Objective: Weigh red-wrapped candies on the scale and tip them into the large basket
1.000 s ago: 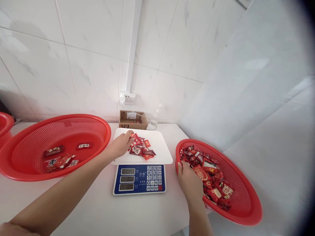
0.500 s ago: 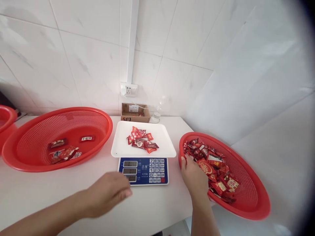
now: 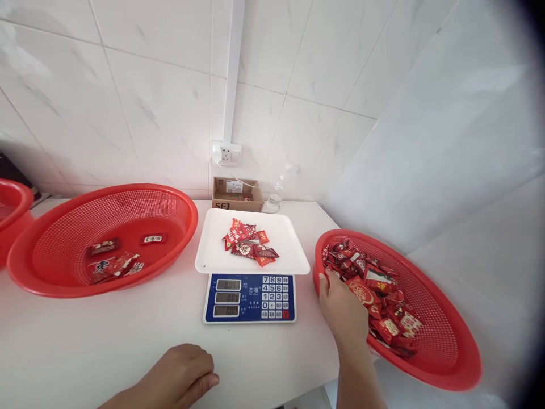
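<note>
At the right, my right hand (image 3: 344, 311) grips the near-left rim of a red perforated basket (image 3: 466, 363), its thumb at the rim and the other fingers partly hidden. Many red-wrapped candies (image 3: 385, 284) lie heaped in that basket beside the hand. My left hand (image 3: 183, 372) is curled closed low over the table, with nothing visible in it. Ahead of it stands a digital scale (image 3: 251, 326) with a blue keypad panel and lit displays. On the scale's white tray (image 3: 213, 244) rests a small pile of red and maroon candy packets (image 3: 248, 244).
A second red basket (image 3: 29, 272) at the left holds several packets (image 3: 113, 267). Part of another red basket (image 3: 12, 221) shows at the far left. Behind the scale are a small cardboard box (image 3: 219, 204), a clear bottle (image 3: 275, 199) and a wall socket (image 3: 227, 153).
My left hand has drawn back from the scale display toward the near table edge. The right hand stays at the basket rim. The view has shifted slightly.
</note>
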The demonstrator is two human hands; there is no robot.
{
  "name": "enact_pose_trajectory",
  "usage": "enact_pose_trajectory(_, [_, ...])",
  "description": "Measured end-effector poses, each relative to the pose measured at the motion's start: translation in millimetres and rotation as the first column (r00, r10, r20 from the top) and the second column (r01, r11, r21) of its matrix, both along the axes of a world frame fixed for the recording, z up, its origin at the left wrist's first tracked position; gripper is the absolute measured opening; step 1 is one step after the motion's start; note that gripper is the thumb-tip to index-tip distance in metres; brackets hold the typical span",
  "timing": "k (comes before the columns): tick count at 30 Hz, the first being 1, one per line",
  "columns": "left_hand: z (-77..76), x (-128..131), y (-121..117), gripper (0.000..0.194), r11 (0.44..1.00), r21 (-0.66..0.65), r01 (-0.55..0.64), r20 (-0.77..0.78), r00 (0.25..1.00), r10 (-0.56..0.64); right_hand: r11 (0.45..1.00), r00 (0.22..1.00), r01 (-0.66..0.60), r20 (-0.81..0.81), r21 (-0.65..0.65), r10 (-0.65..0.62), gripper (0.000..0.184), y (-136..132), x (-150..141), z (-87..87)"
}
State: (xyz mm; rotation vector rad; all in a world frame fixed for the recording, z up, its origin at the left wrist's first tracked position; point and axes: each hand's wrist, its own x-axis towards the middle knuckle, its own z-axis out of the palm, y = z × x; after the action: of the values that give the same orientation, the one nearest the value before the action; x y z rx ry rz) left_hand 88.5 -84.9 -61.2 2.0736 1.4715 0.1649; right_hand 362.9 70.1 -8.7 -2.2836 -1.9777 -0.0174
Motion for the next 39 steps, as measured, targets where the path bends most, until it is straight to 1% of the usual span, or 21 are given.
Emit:
enact_pose_trajectory(4, [4.6,-8,5,0.039,0.993,0.077,-0.091,0.05,0.995,0.087,1.0,1.0,-0.01,0.011,0.012,0.01,0.046,0,1,-1.0])
enact_pose_trajectory(8, [9.9,-17,17,0.032,0.96,0.217,-0.179,0.162,0.976,0.145,1.0,1.0,-0.014,0.007,0.023,0.014,0.045,1,2,-3.5])
enact_pose_trajectory(11, [20.9,-18,36,0.029,0.889,0.397,-0.23,0.177,0.969,0.171,1.0,1.0,-0.02,-0.004,0.021,0.02,0.045,2,3,-3.8])
enact_pose_trajectory(13, [32.1,-15,55,0.028,0.832,0.508,-0.224,0.145,0.974,0.174,1.0,1.0,-0.022,-0.01,0.009,0.022,0.046,2,3,-3.3])
enact_pose_trajectory(15, [44.6,-9,77,0.027,0.802,0.565,-0.195,0.101,0.981,0.167,1.0,1.0,-0.024,-0.011,0.001,0.024,0.047,2,3,-3.3])
enact_pose_trajectory(17, [55.9,-1,101,0.026,0.797,0.582,-0.162,0.062,0.986,0.155,0.999,0.999,-0.033,-0.012,0.006,0.033,0.048,2,4,-4.3])
enact_pose_trajectory(19, [63.8,8,124,0.025,0.797,0.594,-0.112,0.008,0.991,0.133,0.999,0.999,-0.046,-0.009,0.026,0.046,0.049,3,5,-6.1])
enact_pose_trajectory(21, [66.9,17,145,0.027,0.8,0.597,-0.058,-0.056,0.992,0.114,0.998,0.998,-0.056,-0.006,0.041,0.056,0.049,3,6,-7.9])
enact_pose_trajectory(24, [64.6,26,168,0.025,0.809,0.587,0.012,-0.151,0.984,0.095,0.996,0.998,-0.067,-0.003,0.05,0.067,0.049,3,7,-9.8])
enact_pose_trajectory(27, [61.4,32,178,0.016,0.818,0.573,0.052,-0.215,0.973,0.089,0.995,0.997,-0.076,0.006,0.064,0.075,0.049,3,7,-10.2])
enact_pose_trajectory(30, [64.4,36,177,0.018,0.823,0.563,0.07,-0.242,0.967,0.083,0.995,0.996,-0.089,0.009,0.054,0.089,0.05,3,7,-8.9])
enact_pose_trajectory(33, [74.5,40,176,0.019,0.827,0.555,0.086,-0.255,0.964,0.071,0.996,0.996,-0.088,-0.001,0.034,0.088,0.051,3,6,-6.3])
enact_pose_trajectory(35, [83.1,42,181,0.023,0.828,0.552,0.098,-0.268,0.961,0.065,0.996,0.996,-0.084,-0.015,0.019,0.084,0.051,3,6,-4.5])
enact_pose_trajectory(39, [97.3,45,209,0.028,0.85,0.503,0.157,-0.331,0.943,0.022,0.996,0.995,-0.091,-0.04,0.016,0.092,0.051,2,6,-2.6])
